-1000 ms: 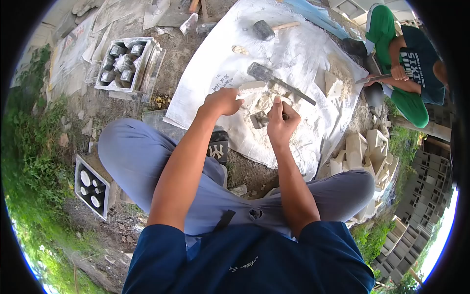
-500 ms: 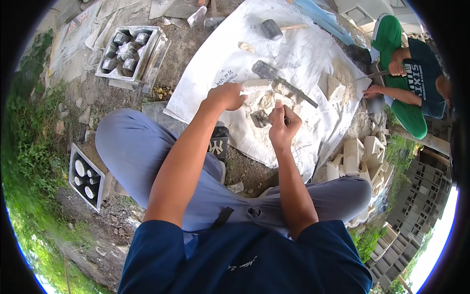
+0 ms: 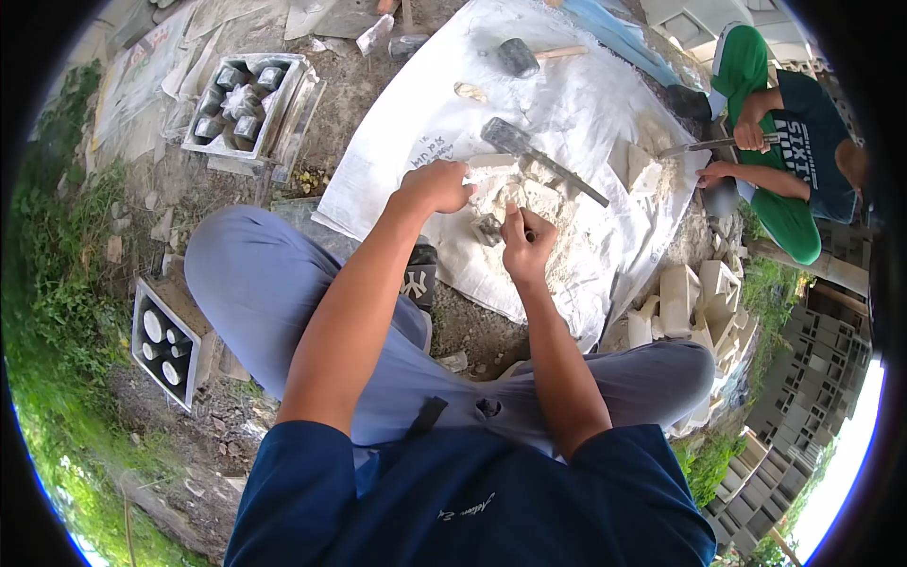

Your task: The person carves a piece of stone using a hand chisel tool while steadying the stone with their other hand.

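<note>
My left hand (image 3: 438,186) is closed at the near end of a pale block (image 3: 493,163) on the white sheet (image 3: 383,123). Closed around a tool handle is my right hand (image 3: 528,244); the tool's metal head (image 3: 487,229) lies just left of it, over the sheet. Pale rubble and powder (image 3: 529,197) lie beyond that hand. A dark-headed hammer (image 3: 507,136) with a long bar-like handle rests past the block, and a mallet (image 3: 518,58) with a wooden handle sits farther back.
A mould with several blocks (image 3: 241,104) stands at the upper left, another mould (image 3: 166,346) at the lower left. On the right, pale hollow blocks (image 3: 680,298) are piled. A co-worker (image 3: 784,161) sits at the upper right, holding a long tool (image 3: 704,146).
My right hand and its tool have moved a little to the left and nearer to me. My left hand stays almost in place. The co-worker's tool has shifted slightly left.
</note>
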The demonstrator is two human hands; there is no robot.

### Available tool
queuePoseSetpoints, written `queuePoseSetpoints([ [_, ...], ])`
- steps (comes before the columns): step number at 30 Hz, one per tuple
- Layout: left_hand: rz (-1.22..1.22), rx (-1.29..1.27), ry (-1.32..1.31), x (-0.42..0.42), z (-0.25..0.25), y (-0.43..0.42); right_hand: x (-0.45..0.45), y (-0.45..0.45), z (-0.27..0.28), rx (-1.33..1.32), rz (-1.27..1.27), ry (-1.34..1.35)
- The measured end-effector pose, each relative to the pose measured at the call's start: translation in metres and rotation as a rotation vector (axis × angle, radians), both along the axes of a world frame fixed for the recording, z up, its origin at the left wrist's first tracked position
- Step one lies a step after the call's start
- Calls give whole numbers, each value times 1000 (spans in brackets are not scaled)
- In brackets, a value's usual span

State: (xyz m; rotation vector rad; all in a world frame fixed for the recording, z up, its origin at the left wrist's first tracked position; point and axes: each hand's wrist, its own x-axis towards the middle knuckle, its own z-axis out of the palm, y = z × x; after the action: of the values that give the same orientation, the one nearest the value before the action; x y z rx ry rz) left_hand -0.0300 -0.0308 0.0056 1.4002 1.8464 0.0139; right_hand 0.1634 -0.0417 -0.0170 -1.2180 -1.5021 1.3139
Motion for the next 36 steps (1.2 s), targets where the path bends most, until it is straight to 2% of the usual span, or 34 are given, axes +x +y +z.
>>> queuePoseSetpoints([
  [1,-23,-24,10,1,-4,2,-1,0,-6,158,29,-118],
  [3,-53,-33,32,1,-6,10,-3,8,-7,62,2,-100],
  [5,-77,-45,13,2,-7,7,0,6,1,11,-67,95],
  [6,-80,-46,18,-1,-4,8,0,5,14,-9,-79,98],
  [10,-12,-28,10,0,5,0,-3,3,36,73,-4,132],
  [12,-1,-6,10,-1,3,-1,-2,-1,12,20,15,-37],
  [13,-38,-26,24,0,-2,3,-3,0,3,181,84,-149],
  [15,-85,-41,50,2,-5,10,-2,2,0,135,105,-129],
  [17,-103,-60,45,4,-6,8,4,6,-8,-5,26,112],
  [19,-80,-30,40,1,-3,5,3,6,20,5,-4,282],
  [21,-36,-6,12,1,-2,0,4,4,40,64,85,157],
  [24,-44,-4,4,2,0,0,4,1,17,34,125,-59],
  [25,-42,4,13,5,-2,0,6,2,3,173,148,-115],
  [27,-77,28,39,6,-3,7,6,0,-10,47,42,-62],
  [31,-134,0,33,9,-16,3,15,-1,-12,73,87,-70],
  [33,-171,23,41,10,-24,-1,19,-7,-20,-62,19,-107],
  [34,-186,6,36,12,-26,-3,22,-12,-30,-11,-6,-116],
  [36,-223,-7,42,20,-31,-8,29,-20,-38,173,-33,-341],
])
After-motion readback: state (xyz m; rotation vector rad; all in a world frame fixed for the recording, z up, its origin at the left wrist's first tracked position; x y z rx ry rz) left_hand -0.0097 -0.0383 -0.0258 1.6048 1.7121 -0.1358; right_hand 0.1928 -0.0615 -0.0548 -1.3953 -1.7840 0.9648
